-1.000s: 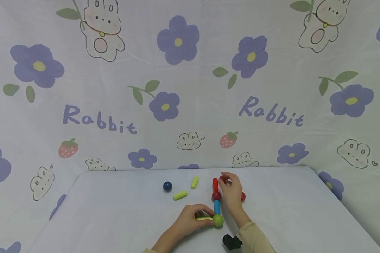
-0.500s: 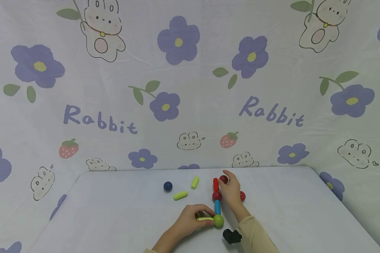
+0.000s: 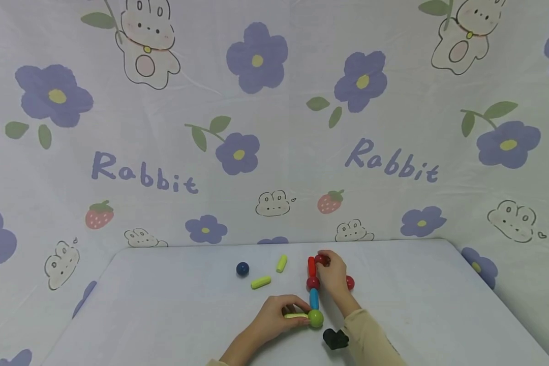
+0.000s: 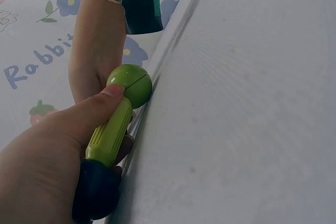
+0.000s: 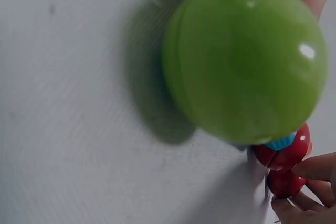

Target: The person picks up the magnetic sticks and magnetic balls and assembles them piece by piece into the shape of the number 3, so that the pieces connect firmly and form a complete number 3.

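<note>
My left hand grips a ribbed yellow-green rod, its thumb against the green ball at the rod's end. A dark blue ball sits at the rod's other end, partly under that palm. From the green ball a blue rod runs away to a red ball, and a red rod continues beyond it. Beside the red rod's far end, my right hand pinches another red ball between thumb and fingers. Whether ball and red rod touch is unclear.
Another red ball lies right of the right hand, partly covered by it. To the left on the white table are a loose dark blue ball and two yellow-green rods. Behind stands a printed rabbit cloth.
The right index finger was lifted off the red ball half a second ago and is now back on it. That ball has shifted slightly left. The left hand holds still.
</note>
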Demonstrator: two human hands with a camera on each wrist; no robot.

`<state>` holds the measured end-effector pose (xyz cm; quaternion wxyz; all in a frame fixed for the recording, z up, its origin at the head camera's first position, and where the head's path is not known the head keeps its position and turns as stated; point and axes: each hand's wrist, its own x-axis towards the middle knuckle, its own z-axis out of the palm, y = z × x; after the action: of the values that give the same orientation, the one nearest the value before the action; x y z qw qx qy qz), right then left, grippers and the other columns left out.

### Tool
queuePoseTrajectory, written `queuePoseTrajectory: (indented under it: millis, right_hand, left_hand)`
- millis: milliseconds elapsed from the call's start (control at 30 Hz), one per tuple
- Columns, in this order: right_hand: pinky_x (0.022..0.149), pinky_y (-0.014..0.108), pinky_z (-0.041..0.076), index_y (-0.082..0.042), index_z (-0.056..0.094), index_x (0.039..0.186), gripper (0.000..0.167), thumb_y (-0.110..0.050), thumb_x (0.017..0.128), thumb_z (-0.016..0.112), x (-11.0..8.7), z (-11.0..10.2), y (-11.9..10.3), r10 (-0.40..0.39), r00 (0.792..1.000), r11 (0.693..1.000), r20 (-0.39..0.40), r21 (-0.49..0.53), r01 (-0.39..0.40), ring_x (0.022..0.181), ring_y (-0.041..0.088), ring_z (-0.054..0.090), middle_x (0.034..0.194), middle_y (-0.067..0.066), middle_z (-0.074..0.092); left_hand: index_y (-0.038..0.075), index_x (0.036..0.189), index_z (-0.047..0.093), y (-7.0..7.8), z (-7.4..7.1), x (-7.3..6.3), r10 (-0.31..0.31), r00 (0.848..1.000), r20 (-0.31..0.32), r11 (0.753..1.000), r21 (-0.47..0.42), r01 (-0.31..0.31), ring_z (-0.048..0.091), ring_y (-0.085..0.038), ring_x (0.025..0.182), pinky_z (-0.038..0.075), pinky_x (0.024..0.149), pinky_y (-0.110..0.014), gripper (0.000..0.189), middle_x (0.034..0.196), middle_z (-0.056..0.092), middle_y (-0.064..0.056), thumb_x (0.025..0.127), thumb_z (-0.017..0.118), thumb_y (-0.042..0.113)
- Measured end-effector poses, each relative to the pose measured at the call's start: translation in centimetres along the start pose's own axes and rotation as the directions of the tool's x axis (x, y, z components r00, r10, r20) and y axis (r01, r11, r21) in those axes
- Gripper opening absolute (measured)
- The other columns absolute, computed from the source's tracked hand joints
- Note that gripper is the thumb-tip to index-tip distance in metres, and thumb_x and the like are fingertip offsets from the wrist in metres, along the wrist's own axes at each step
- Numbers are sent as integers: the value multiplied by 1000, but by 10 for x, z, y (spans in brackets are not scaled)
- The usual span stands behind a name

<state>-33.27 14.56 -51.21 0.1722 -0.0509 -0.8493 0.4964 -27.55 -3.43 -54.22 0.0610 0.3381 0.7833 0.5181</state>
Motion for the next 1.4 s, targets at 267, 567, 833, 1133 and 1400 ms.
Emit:
queuePoseTrajectory:
  millis: [267,567,833,1133,1400]
  right_hand:
    - [79,41,46,5,55,109,34,9,76,61,-1,0,2,-10,1000,1000,-4,-12,10,95,31,55,106,20,57]
    - [80,40,46,6,54,111,32,4,79,62,1,-2,-2,14,999,999,-48,46,-12,97,33,55,107,22,56]
    - [82,39,45,5,54,113,33,2,81,63,4,-4,-7,64,995,989,-71,136,-54,99,32,55,109,22,56]
    - [81,36,45,5,55,113,33,0,81,63,8,-3,-11,94,992,974,-84,213,-75,100,31,55,109,21,56]
    - [84,35,43,3,53,116,35,-1,83,62,10,0,-13,123,990,949,-61,301,-100,104,30,53,113,20,54]
  left_hand:
    - [24,99,67,1,0,0,-4,1000,3,1000,8,4,57,-6,78,48,68,-24,24,92,64,13,76,70,33]
    - [25,99,67,1,0,1,-30,1000,1,1000,4,30,56,-6,77,48,68,-24,25,91,64,14,75,70,34]
    - [25,99,67,2,-1,1,-30,1000,1,1000,1,30,57,-6,78,48,68,-24,25,92,64,13,76,70,33]
    - [26,99,66,3,-1,1,-51,999,3,999,-1,51,56,-6,78,47,69,-24,25,91,64,14,76,69,34]
    - [26,100,66,3,-1,1,-43,999,6,999,-9,43,56,-6,77,48,69,-24,25,92,64,13,76,69,33]
